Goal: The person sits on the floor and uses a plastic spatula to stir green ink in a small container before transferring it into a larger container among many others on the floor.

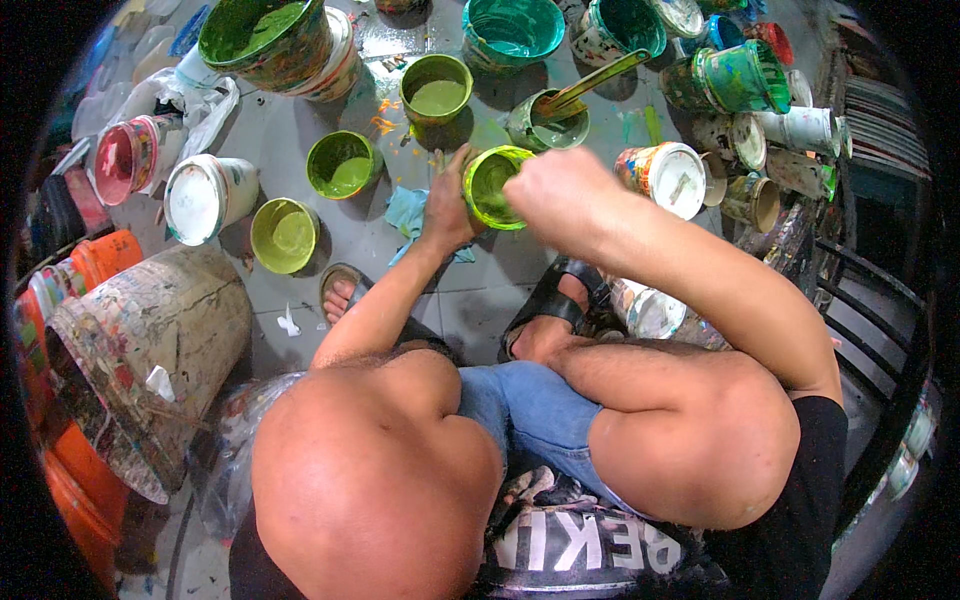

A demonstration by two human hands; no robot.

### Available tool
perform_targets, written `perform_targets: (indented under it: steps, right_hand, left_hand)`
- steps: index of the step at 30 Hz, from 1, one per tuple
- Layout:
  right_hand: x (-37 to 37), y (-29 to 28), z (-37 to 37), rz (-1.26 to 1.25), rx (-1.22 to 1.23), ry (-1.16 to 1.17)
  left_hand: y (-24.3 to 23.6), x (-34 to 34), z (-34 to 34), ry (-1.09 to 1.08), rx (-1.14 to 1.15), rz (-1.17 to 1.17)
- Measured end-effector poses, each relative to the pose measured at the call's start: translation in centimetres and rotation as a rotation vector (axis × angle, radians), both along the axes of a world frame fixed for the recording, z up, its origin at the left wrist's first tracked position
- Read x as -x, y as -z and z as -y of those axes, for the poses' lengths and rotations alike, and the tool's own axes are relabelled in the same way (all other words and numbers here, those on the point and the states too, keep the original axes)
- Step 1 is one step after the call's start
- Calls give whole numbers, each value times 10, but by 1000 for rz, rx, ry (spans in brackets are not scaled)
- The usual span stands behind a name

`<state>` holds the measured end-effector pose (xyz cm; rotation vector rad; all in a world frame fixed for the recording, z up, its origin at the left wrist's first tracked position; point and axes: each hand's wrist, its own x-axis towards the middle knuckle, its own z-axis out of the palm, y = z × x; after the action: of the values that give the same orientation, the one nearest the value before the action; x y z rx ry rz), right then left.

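On the tiled floor in front of me stands a small tub of green paint (492, 188) with a bright yellow-green rim. My left hand (452, 205) is wrapped around its left side and steadies it. Over the tub's right rim, my right hand (562, 198) is closed and slightly smeared by motion. Whatever it grips is hidden behind the fingers. A crumpled light-blue cloth (405, 212) lies just left of my left hand. Three tubs of olive-green paint are nearby: one tub (437, 88) farther off, one tub (344, 165) to the left and a yellowish tub (284, 235) nearer me.
A tub with a paint-covered stick (590, 85) stands beyond my right hand. Larger buckets, a green one (262, 35) and a teal one (512, 30), are at the back. White-lidded tubs (208, 200) flank both sides. A big stained bucket (160, 340) lies tipped at left.
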<state>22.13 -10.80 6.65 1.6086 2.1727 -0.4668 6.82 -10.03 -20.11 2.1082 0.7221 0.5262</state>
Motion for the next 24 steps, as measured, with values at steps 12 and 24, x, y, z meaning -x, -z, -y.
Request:
perform_targets:
  steps: [12, 24]
  right_hand:
    - [-6, 1, 2, -62, -8, 22]
    - [-3, 4, 1, -85, -5, 49]
  left_hand:
    - [2, -2, 0, -1, 73, 34]
    - [6, -4, -3, -7, 17, 36]
